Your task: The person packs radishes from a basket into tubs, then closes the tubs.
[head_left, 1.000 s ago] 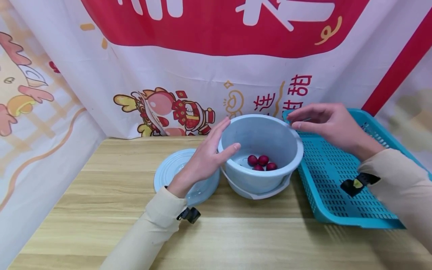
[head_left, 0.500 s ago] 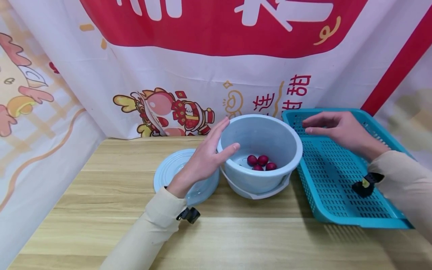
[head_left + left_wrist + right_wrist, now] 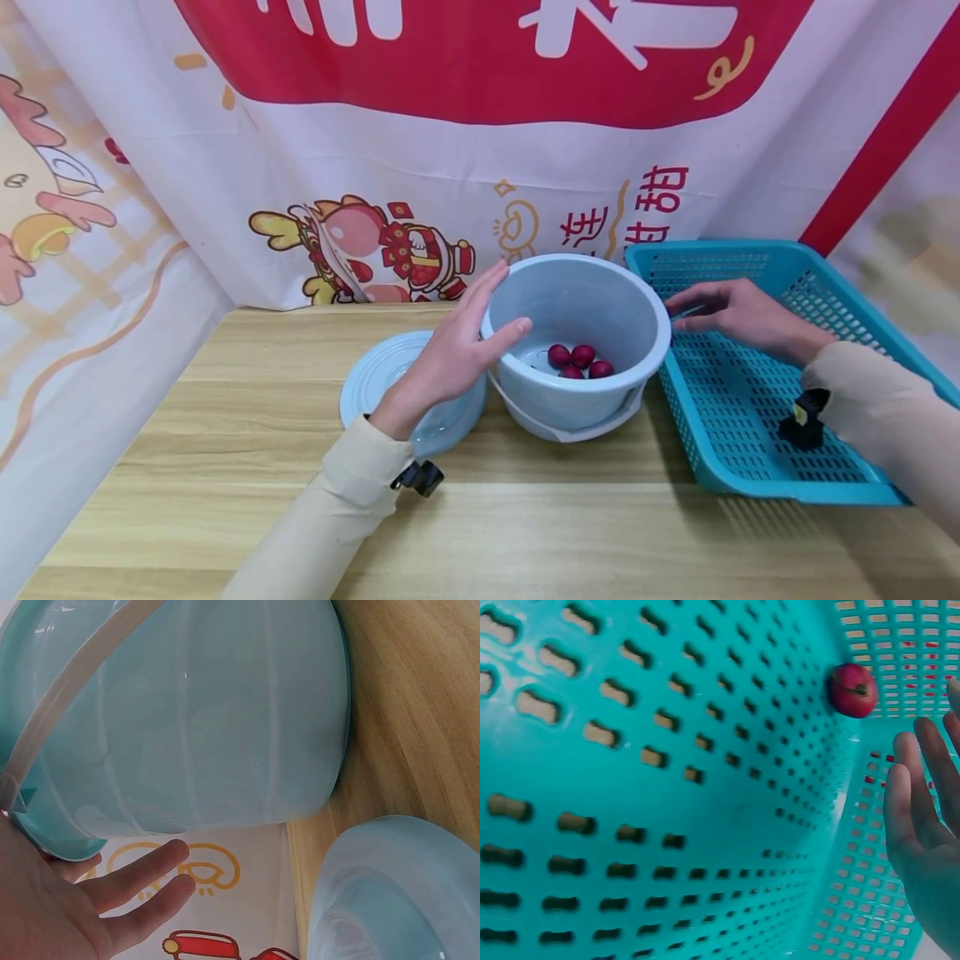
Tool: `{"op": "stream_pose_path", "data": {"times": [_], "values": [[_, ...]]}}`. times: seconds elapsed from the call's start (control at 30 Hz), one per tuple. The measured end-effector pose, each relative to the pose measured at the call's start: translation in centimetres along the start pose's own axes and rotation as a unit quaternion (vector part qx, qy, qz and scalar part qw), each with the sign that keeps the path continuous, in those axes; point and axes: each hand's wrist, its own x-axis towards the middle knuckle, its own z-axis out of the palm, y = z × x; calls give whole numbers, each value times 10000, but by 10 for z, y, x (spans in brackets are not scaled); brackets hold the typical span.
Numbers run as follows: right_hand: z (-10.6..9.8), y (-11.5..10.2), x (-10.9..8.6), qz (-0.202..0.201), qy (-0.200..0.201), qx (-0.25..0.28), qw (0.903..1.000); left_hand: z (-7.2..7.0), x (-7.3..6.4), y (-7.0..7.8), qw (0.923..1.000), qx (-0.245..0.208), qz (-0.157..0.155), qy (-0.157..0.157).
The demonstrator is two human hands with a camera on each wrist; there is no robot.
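Note:
A light-blue bucket [image 3: 555,408] stands upright near the back of the table, with several small dark-red, radish-like balls [image 3: 582,356] on its bottom. My left hand [image 3: 457,354] rests at its left rim, thumb over the opening, fingers extended along the outside. In the left wrist view, those fingers spread loosely below the bucket's handle [image 3: 75,667]. My right hand [image 3: 738,317] is inside the turquoise basket [image 3: 708,458], close to its left wall, fingers slightly bent and holding nothing. One red radish-like ball [image 3: 853,691] lies in the basket's corner, just beyond the fingertips in the right wrist view.
A round light-blue lid [image 3: 378,367] lies on the wooden table [image 3: 225,433], left of the bucket and partly under my left forearm. The basket stands right beside the bucket. Behind everything hangs a printed white and red cloth [image 3: 450,150].
My right hand has moved right from beside the bucket's rim to above the basket, then down into it. The left hand and bucket have stayed in place.

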Motion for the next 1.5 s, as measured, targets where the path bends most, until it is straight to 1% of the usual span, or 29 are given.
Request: {"op": "stream_pose_path", "data": {"times": [0.33, 0.63, 1.07, 1.3, 1.5], "values": [[8, 10, 9, -41, -320, -311, 9990, -2, -1, -2, 10000, -6, -45, 32], [17, 12, 15, -19, -422, -515, 9978, -4, -1, -2, 9999, 110, -27, 102], [15, 11, 17, 36, -431, -620, 9971, -3, 0, -1, 9999, 113, 39, 102], [16, 14, 15, 9, -319, -660, 9973, -2, 1, -1, 9999, 107, 56, 73], [14, 15, 12, 107, -188, -570, 9981, -1, 1, -1, 10000, 70, 29, 29]]}}
